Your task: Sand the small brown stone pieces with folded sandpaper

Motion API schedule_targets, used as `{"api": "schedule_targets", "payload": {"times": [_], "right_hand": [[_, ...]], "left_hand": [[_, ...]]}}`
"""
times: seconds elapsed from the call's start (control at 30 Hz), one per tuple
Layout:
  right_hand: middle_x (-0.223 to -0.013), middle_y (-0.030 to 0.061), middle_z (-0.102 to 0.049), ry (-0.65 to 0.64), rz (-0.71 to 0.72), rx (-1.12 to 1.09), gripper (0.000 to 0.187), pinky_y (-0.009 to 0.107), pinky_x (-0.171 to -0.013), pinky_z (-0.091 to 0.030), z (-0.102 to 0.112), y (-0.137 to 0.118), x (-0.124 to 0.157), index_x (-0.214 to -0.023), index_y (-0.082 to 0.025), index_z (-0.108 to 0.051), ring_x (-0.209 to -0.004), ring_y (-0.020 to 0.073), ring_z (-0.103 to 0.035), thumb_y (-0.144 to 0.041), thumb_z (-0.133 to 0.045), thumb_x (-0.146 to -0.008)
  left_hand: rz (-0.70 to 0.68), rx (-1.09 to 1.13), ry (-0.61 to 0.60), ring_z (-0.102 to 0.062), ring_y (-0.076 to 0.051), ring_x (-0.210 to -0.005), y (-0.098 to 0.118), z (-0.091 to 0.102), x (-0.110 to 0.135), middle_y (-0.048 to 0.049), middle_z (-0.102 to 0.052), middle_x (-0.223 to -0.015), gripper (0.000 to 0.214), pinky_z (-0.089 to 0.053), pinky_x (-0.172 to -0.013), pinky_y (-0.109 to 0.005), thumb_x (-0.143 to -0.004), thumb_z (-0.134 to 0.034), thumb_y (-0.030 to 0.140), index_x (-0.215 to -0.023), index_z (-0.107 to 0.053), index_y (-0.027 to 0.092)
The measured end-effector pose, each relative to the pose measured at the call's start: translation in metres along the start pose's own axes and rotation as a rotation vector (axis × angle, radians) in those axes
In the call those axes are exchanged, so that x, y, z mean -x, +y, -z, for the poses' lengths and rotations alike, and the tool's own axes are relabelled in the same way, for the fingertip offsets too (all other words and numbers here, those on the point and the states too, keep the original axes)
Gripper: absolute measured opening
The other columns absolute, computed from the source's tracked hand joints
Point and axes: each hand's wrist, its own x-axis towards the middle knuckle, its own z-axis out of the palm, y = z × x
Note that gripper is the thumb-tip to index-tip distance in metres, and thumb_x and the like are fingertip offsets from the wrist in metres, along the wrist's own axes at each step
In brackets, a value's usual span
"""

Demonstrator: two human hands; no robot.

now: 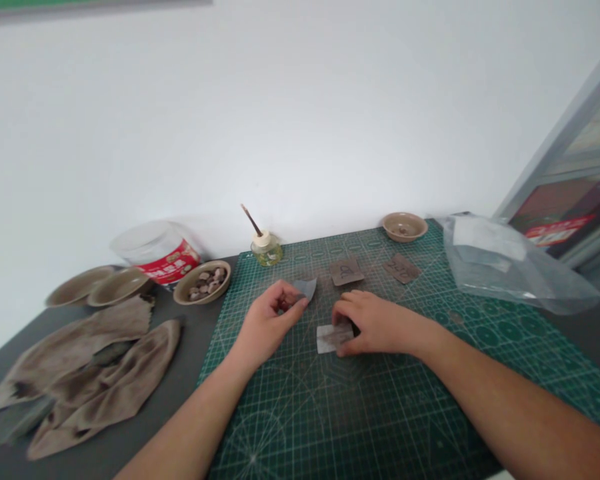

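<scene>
While your left hand [267, 319] pinches a grey sheet [305, 288] that juts out to the far right of its grip, your right hand [377, 325] clamps a white paper strip [327, 339], long axis running left to right, free end pointing left, above the green cutting mat [380, 407]. Your hands stand just apart, with two brown tiles [347, 271] beyond them.

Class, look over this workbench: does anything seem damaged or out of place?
Yes: the cloths left of the cutting mat look odd, with ragged edges and dark stains, as if worn or dirtied.
</scene>
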Motion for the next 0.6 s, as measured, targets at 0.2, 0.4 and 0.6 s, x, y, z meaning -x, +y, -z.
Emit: {"api": "schedule_targets", "payload": {"times": [0.2,0.4,0.6], "right_hand": [[-0.083,0.0006,-0.061,-0.033,-0.01,-0.169,0.016,0.026,-0.065,-0.038,0.005,-0.005,-0.003,-0.084,-0.019,-0.062,-0.074,0.0159,-0.055,-0.026,-0.072,-0.074],[-0.085,-0.0017,-0.066,0.094,-0.061,-0.379,0.035,0.023,-0.063,-0.04,0.011,-0.006,-0.004,-0.105,-0.02,-0.058,-0.072,0.0142,-0.059,-0.022,-0.073,-0.073],[-0.089,-0.0005,-0.068,0.039,-0.055,-0.354,0.031,0.024,-0.066,-0.04,0.01,-0.003,-0.005,-0.101,-0.02,-0.065,-0.078,0.0158,-0.06,-0.02,-0.074,-0.072]], "left_hand": [[-0.019,0.003,0.003,-0.048,-0.011,-0.063,-0.003,0.0,0.0,0.0042,-0.051,-0.068,0.016,-0.037,-0.059,-0.022,-0.084,-0.065,0.031,-0.083,-0.056,0.019],[-0.02,0.041,-0.015,-0.049,-0.011,-0.062,-0.003,-0.001,0.0,0.0043,-0.051,-0.067,0.014,-0.037,-0.059,-0.022,-0.083,-0.065,0.03,-0.082,-0.056,0.019],[-0.015,0.019,-0.037,-0.048,-0.011,-0.063,0.002,0.001,0.001,0.0038,-0.053,-0.067,0.014,-0.037,-0.059,-0.022,-0.082,-0.065,0.03,-0.082,-0.059,0.018]]}}
